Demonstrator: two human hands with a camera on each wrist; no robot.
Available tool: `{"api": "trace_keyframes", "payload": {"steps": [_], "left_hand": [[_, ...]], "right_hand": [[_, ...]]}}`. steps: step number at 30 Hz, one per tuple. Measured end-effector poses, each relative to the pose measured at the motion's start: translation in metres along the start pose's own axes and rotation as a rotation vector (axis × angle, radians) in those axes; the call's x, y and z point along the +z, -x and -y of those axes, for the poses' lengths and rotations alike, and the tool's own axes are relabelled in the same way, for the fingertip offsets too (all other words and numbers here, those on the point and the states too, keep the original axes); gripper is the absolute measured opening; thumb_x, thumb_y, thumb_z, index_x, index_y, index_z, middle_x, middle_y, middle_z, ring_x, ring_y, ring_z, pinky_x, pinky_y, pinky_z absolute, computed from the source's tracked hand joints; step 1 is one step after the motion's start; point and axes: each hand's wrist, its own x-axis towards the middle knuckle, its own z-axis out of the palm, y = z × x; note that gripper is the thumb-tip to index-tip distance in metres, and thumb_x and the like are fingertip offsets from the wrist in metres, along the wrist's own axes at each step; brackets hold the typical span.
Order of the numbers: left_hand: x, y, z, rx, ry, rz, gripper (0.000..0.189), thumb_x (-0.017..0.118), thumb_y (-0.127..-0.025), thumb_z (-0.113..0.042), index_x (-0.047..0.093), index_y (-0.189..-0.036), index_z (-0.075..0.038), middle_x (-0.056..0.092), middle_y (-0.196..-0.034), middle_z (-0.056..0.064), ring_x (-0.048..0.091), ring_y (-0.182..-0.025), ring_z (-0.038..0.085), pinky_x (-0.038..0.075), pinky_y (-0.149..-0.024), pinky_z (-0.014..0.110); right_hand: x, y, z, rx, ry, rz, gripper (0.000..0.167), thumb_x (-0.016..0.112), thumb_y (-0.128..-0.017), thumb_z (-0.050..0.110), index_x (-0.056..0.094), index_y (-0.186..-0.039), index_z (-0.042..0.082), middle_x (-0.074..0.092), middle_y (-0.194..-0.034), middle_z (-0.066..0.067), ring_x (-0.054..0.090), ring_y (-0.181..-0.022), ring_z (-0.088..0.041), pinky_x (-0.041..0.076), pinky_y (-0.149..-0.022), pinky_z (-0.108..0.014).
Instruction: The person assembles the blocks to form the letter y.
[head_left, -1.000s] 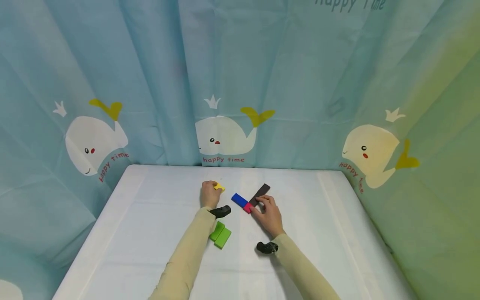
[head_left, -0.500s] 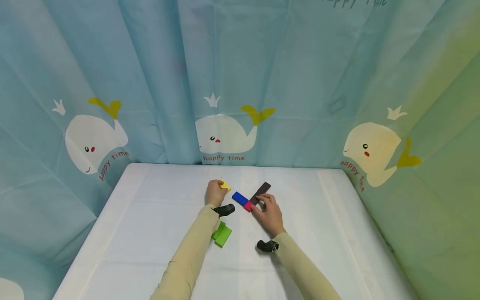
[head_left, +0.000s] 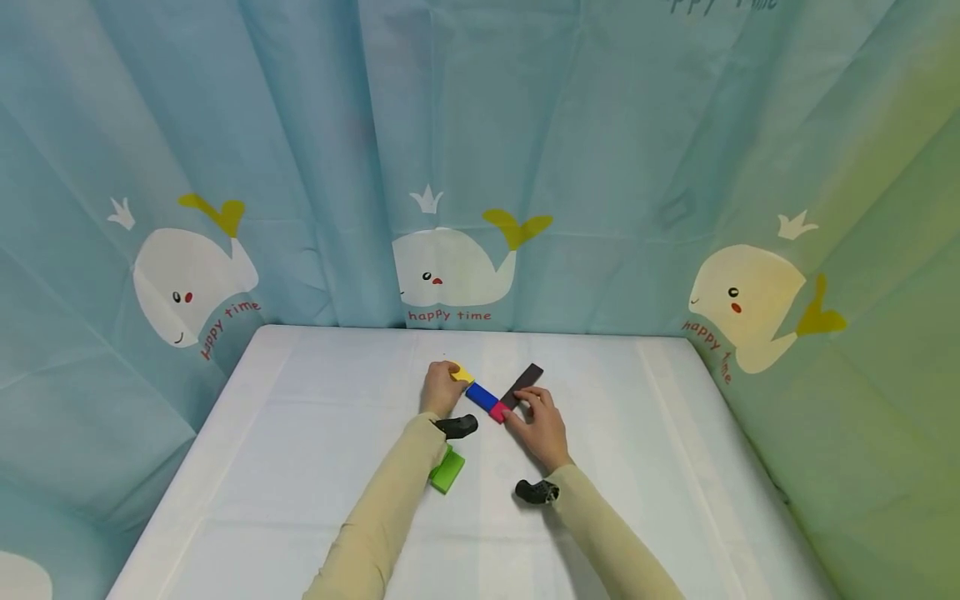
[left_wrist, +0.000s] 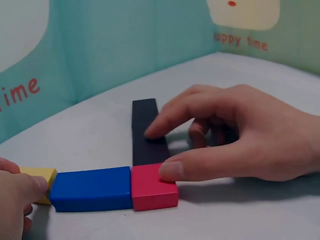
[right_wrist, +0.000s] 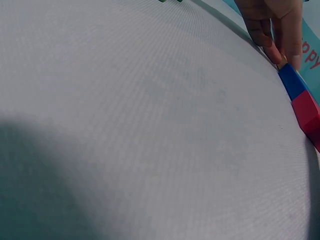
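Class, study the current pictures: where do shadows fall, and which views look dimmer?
Head view: brighter, with a soft shadow along the right sleeve on the white table; left wrist view: dimmer, with shadow beneath the right hand, reaching the red block; right wrist view: also dim, a dark patch at lower left, its source not visible.

Head view: from above 6 o'clock side of bench (head_left: 285,433), facing 12 o'clock, tilted down, farthest off.
Left wrist view: low, close, facing about 1 o'clock.
Right wrist view: low, facing roughly 10 o'clock.
Shared by wrist views: blue block (left_wrist: 91,190), red block (left_wrist: 154,189), left hand (left_wrist: 17,197).
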Motion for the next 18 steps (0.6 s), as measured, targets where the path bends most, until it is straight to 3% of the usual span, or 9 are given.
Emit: {"api": "trace_keyframes", "payload": {"steps": [18], "left_hand": [[-0.0018,0.0056,-0.0012,0.017,-0.029,0.018,0.028,0.076,-0.084,-0.008,0.066,-0.108,0.002,0.055,-0.11,0.016,0.056,-0.099,0.027,0.047,-0.091,0.039]], "right_hand": [[-0.0009,0.0004,0.0007,0.003,-0.002,0.007,0.043,0.076,-0.086,0.031,0.067,-0.121,0.008,0.054,-0.127,-0.009,0.055,-0.086,-0.018,0.043,-0.075,-0.037]]}}
